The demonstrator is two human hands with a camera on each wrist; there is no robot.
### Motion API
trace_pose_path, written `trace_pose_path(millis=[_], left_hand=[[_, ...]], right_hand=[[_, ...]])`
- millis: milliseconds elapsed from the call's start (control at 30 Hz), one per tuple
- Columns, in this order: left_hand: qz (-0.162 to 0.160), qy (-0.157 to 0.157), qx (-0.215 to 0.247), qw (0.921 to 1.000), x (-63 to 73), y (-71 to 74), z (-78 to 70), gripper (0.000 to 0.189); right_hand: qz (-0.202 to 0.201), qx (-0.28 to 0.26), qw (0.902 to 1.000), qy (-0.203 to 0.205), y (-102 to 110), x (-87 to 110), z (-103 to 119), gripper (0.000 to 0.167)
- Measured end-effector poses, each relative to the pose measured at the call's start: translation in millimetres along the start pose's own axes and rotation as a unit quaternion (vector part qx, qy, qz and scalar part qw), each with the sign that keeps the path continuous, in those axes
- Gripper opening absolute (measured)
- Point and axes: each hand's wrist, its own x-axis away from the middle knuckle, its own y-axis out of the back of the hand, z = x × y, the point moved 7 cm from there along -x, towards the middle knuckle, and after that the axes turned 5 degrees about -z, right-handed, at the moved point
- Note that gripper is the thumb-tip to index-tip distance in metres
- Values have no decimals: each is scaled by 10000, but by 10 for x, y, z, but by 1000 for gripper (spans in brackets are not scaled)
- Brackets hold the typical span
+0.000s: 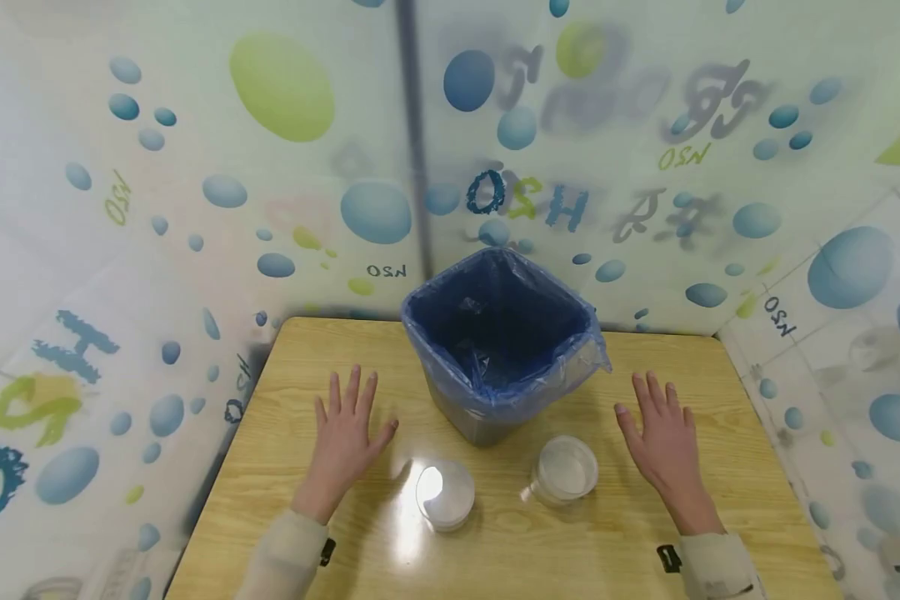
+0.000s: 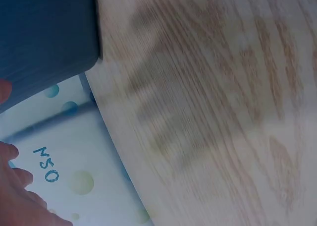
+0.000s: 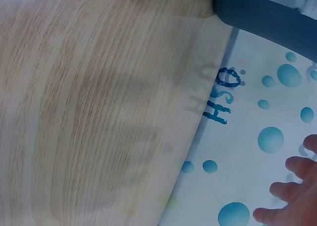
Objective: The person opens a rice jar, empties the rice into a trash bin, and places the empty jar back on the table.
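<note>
My left hand (image 1: 342, 446) is over the left side of the table, palm down, fingers straight and spread, holding nothing. On the right side my right hand (image 1: 663, 442) is spread the same way, also holding nothing. Between them stands a grey bin (image 1: 450, 408) lined with a blue plastic bag (image 1: 506, 398) folded over its rim. In front of the bin, a round container with a white lid (image 1: 446, 495) is nearer the left hand. A clear round jar (image 1: 566, 471) stands closer to the right hand. Both wrist views catch only fingers at the edge, with the bin's dark side.
The wooden table (image 1: 495, 558) reaches back to a wall covering (image 1: 322, 167) printed with blue and green bubbles and lettering. More printed covering closes in the left and right sides. Light glares off the tabletop near the white-lidded container.
</note>
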Motion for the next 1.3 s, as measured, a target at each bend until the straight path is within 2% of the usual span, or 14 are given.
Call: trace_pose_path(millis=[100,233,367,467,567,667,767,833,933,1067,1200,1300], left_hand=[[-149,-64,197,9997,41,14,-36,84],[-271,-154,732,9968,81,22,-78,82],[-304,-266,1304,9906,105,50,-115,77],[-371,-388,1757,9830,122,86,-143,70],[-450,-617,2378,9683,175,96,-167,62],[-570,-947,2975,9483,282,76,-199,58],[-715,-1360,3385,9283,404,31,-247,61],[-699,-1574,3568,9182,483,-23,-287,67],[-437,-1736,3793,9078,589,-147,-343,79],[182,-1580,3935,9054,706,-328,-404,102],[1011,-956,3978,9069,795,-513,-441,125],[1660,-553,3699,9125,858,-664,-477,131]], right_hand=[[-244,-172,9995,78,48,19,33,64],[-520,-439,9976,103,105,66,65,59],[-711,-716,9949,87,148,103,79,55],[-894,-895,9919,110,192,113,81,53],[-1039,-1069,9888,93,235,134,71,50],[-1118,-1191,9866,25,264,175,57,48],[-1124,-1278,9854,-85,266,221,48,47],[-1106,-1323,9849,-161,263,251,49,46],[-1066,-1472,9828,-339,263,287,50,45],[-1071,-1720,9775,-589,261,298,44,44],[-1045,-1772,9758,-738,245,283,48,43],[-984,-1705,9774,-773,232,275,66,43]])
